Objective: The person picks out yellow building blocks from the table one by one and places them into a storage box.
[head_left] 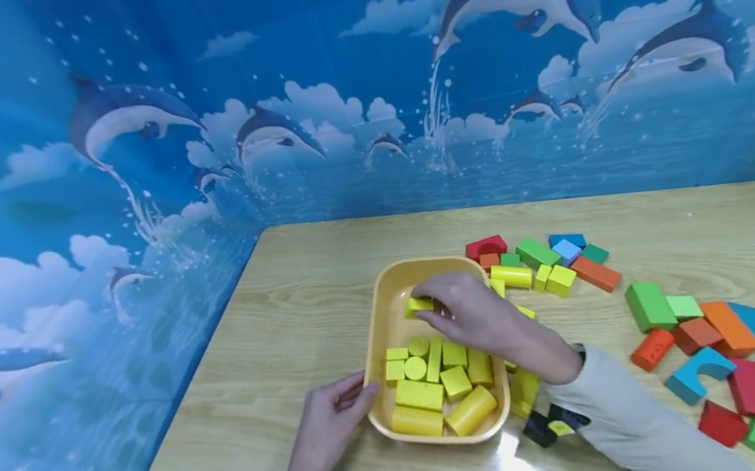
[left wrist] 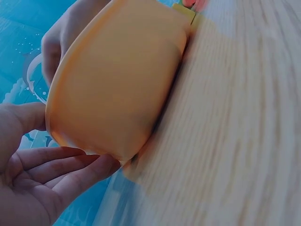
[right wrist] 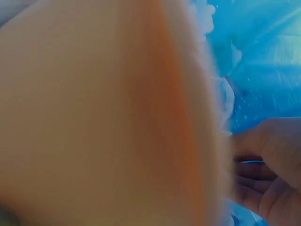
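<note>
Backdrop [head_left: 345, 185]: blue sheet behind and left, printed with dolphins, clouds and water. Tabletop [head_left: 269, 314]: pale wood grain, bright glare spot near the front.

Tub [head_left: 395, 331]: orange-yellow, rounded corners, standing on the tabletop. Near part filled with yellow blocks, far part mostly bare floor. Right wrist view is mostly blurred tub.

Sleeve [head_left: 633, 408]: light, on the right arm, which crosses the tub's right side. Right hand [head_left: 469, 306]: over the far part of the tub, thumb and fingers together, clamped on a small yellow block. Left hand [head_left: 329, 414]: at the tub's left edge, thumb at the rim, fingers against the outer wall, holding it.

Colored blocks, right side of the tabletop, loose pile: green block [head_left: 650, 306], crimson block [head_left: 754, 389], orange block [head_left: 731, 329], blue arch [head_left: 698, 374], red cylinder [head_left: 652, 349].

Yellow cylinder [head_left: 511, 276]: outside the tub, just beyond its far right corner, yellow cube [head_left: 561, 281] near it. More yellow pieces [head_left: 524, 392] right of the tub, partly hidden by the right arm.

Small yellow block [head_left: 418, 306]: in the right hand's fingertips, inside the tub's outline; can't tell whether it touches the tub floor.
</note>
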Action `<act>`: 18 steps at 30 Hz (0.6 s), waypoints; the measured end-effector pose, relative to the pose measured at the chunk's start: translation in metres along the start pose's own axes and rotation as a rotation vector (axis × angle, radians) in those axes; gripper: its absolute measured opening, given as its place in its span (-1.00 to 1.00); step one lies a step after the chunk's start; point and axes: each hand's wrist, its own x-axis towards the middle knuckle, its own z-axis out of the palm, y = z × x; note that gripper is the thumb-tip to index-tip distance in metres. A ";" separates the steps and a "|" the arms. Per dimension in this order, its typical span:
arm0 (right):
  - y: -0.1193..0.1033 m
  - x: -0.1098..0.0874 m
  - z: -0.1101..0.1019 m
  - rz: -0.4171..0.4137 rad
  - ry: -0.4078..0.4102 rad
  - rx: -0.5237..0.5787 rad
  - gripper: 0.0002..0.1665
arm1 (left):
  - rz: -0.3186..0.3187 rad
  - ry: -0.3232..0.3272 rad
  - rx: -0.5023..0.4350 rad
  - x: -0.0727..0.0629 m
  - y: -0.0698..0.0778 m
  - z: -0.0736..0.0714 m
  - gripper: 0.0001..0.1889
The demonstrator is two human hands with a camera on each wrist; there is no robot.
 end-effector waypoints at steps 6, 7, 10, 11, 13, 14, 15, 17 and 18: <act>-0.007 0.012 0.026 0.001 -0.087 -0.012 -0.79 | 0.022 -0.001 -0.008 0.000 -0.001 0.001 -0.58; -0.006 0.012 0.030 0.005 -0.103 -0.025 -0.80 | 0.022 -0.002 -0.010 0.000 -0.001 0.001 -0.58; -0.005 0.010 0.042 0.044 -0.165 -0.039 -0.85 | 0.019 0.000 -0.012 -0.001 -0.002 0.001 -0.59; -0.004 0.010 0.045 0.056 -0.188 -0.048 -0.88 | 0.017 0.000 -0.011 -0.001 -0.002 0.001 -0.59; -0.003 0.008 0.050 0.084 -0.235 -0.058 -0.92 | 0.013 0.004 -0.006 -0.001 -0.002 0.001 -0.58; -0.003 0.007 0.052 0.098 -0.258 -0.059 -0.90 | 0.013 0.005 -0.005 -0.001 -0.002 0.001 -0.58; -0.002 0.006 0.054 0.105 -0.279 -0.065 -0.88 | 0.015 0.005 -0.004 0.000 -0.002 0.001 -0.58; -0.002 0.005 0.056 0.111 -0.309 -0.071 -0.82 | 0.021 0.007 0.001 0.000 -0.002 0.001 -0.58; -0.001 0.005 0.056 0.108 -0.322 -0.074 -0.80 | 0.025 0.008 0.002 0.000 -0.002 0.001 -0.59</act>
